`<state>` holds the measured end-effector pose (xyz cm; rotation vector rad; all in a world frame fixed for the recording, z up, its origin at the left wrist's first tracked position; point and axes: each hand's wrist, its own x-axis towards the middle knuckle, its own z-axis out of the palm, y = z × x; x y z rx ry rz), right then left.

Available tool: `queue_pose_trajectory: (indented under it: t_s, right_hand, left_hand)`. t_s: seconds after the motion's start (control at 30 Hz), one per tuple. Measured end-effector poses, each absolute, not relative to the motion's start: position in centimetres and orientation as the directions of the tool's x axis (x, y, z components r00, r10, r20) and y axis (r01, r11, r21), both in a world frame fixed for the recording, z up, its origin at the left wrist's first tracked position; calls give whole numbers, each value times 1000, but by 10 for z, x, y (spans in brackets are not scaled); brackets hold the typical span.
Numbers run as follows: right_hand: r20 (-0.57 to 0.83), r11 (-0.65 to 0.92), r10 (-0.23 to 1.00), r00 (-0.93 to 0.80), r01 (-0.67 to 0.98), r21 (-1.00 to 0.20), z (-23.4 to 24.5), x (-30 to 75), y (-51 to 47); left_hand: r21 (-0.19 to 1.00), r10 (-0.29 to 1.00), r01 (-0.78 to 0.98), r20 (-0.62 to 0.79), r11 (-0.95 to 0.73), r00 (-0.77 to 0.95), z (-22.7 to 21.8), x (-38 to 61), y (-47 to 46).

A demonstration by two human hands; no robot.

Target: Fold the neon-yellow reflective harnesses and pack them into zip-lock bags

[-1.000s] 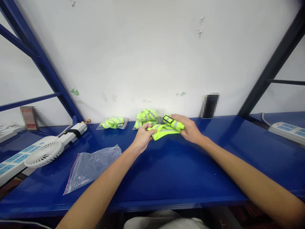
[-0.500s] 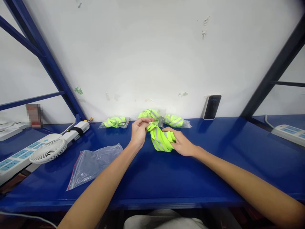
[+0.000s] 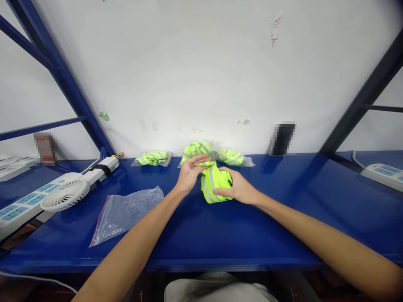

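Note:
A neon-yellow reflective vest (image 3: 215,183), bunched into a small bundle with grey stripes, sits just above the blue shelf (image 3: 220,226) between my hands. My right hand (image 3: 238,188) wraps its fingers round the bundle's right side. My left hand (image 3: 189,173) presses against its upper left, fingers stretched over the top edge. An empty clear zip bag (image 3: 126,212) lies flat to the left. Three bagged vests rest against the wall: one (image 3: 153,157) at the left, one (image 3: 195,148) behind my left hand, one (image 3: 233,157) at the right.
A white hand fan (image 3: 64,194) and a white power strip (image 3: 22,206) lie at the left. Another power strip (image 3: 382,171) is at the far right. A dark device (image 3: 281,139) leans on the white wall. Blue rack struts slant up on both sides.
The vest went from spread out near the wall to a tighter bundle, drawn a little toward me. My right hand slid down round its side; my left fingers flattened over the top.

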<state>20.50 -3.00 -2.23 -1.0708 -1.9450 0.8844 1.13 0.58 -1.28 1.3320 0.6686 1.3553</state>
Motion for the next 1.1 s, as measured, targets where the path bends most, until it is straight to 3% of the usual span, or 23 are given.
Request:
queue_pose_trajectory:
  t_s: [0.13,0.23,0.33,0.47,0.6,0.73,0.87,0.97,1.1]
  right_hand:
    - [182,341,877,-444,309,-888,-21,205,-27]
    - [176,344,831,-528,240,-908,-19,205,-27]
    - [205,369,794,-572,186,-910,-17,202,-28]
    - [146,359,750,-646,210,-910,-16,199,-30]
    - [173,394,725,-667,196,-898,-13,200,-33]
    - [248,406,740,-625,120,-906,-6,199,-43]
    - [303,502,719,-626,166,-849,-2,197,-51]
    - [330,627,670,-665,267,-732,-2,196,-53]
    - [478,756,611,-631,286,-588,-6,193,-52]
  left_hand:
    - [909,892,-30,415,-417,182,-10,6,8]
    - [799,816,165,571,-578,92,-4,7,3]
    - [722,740,207,672,-660,18,4,10,-3]
    - [715,737,225,675,-662,24,7,11,-2]
    - [797,817,242,576,-553,-30,2,12,8]
    - [893,895,105,445,-438,-45,1,12,14]
    - [973,951,-76,227,-216,208,2,10,12]
    - [998,896,-33,-30,50,443,2,5,10]
    - [997,896,-10,-61,72,440,1,-1,10]
